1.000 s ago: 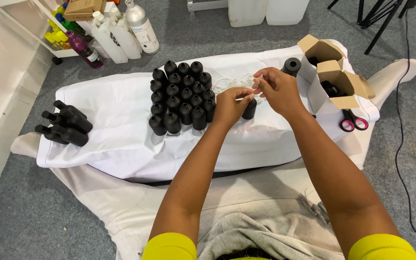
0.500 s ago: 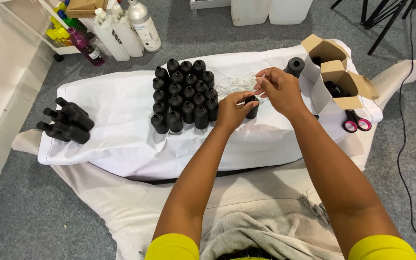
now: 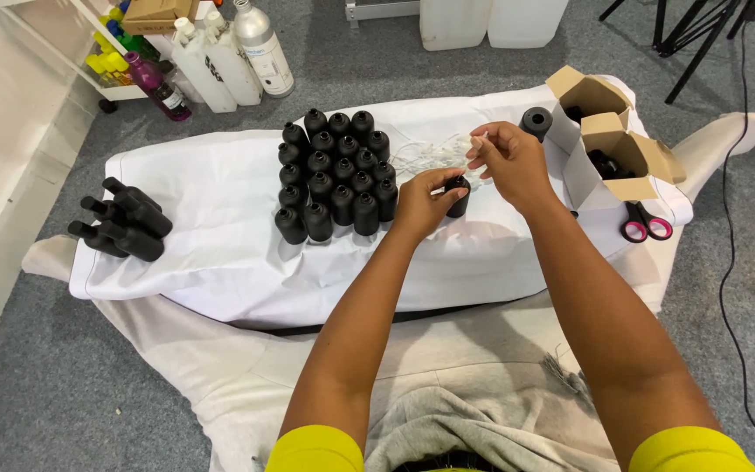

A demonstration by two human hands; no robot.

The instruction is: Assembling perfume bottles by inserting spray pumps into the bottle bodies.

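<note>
We hold a small black plastic bottle (image 3: 457, 194) just right of the standing block of black bottles (image 3: 334, 173), left hand (image 3: 421, 203) closed round it, right hand (image 3: 509, 162) pinching a thin white tube (image 3: 474, 149) above its neck. Fitting seems underway; next calls for steady alignment.

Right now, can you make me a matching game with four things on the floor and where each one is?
Things:
1. scissors
2. lying bottles
3. standing bottles
4. cardboard boxes

Places:
A. in rows in the middle of the white cloth
B. piled at the cloth's left edge
C. open, at the far right of the cloth
D. near the right edge, just below the boxes

Pairs: 1-D, 2-B, 3-A, 4-C
</note>
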